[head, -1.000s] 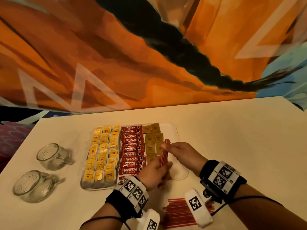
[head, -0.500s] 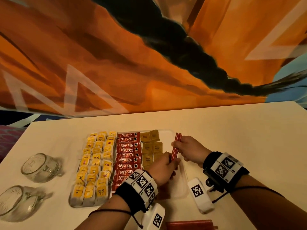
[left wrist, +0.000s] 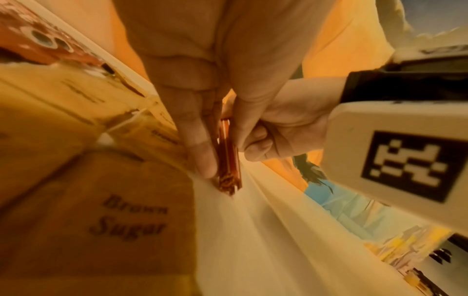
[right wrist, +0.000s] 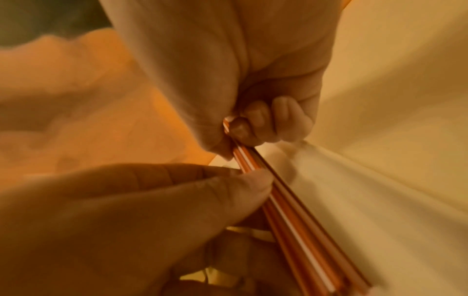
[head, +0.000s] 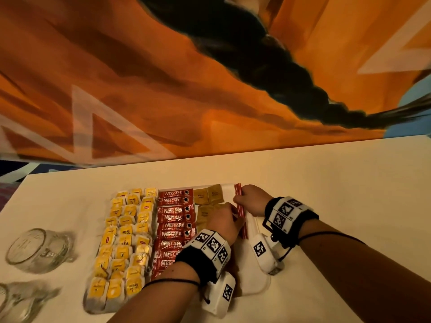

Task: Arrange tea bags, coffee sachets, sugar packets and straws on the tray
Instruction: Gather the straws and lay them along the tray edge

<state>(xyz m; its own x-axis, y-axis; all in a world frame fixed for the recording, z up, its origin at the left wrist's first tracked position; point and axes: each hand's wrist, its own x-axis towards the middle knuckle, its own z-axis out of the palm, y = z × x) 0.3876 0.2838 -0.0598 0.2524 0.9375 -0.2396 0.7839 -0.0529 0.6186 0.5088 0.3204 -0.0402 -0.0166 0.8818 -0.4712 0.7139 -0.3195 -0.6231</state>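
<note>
A small bundle of red-and-white straws (head: 240, 209) lies lengthwise over the right part of the white tray (head: 261, 285), beside the brown sugar packets (head: 208, 196). My left hand (head: 225, 220) pinches the near half of the straws (left wrist: 228, 160) between thumb and fingers. My right hand (head: 250, 199) pinches the far half of the straws (right wrist: 253, 166). On the tray, yellow tea bags (head: 123, 241) fill the left columns and red Nescafe coffee sachets (head: 173, 226) the middle column. The left forearm hides the tray's near part.
Two glass cups (head: 38, 249) (head: 14, 301) lie on the white table (head: 338, 183) left of the tray. An orange and black painted wall (head: 163, 78) stands behind the table's far edge.
Both hands have carried the straw bundle away from me and rightward, from over the sugar column to the tray's right part. The view has risen; the straws on the near table are out of sight.
</note>
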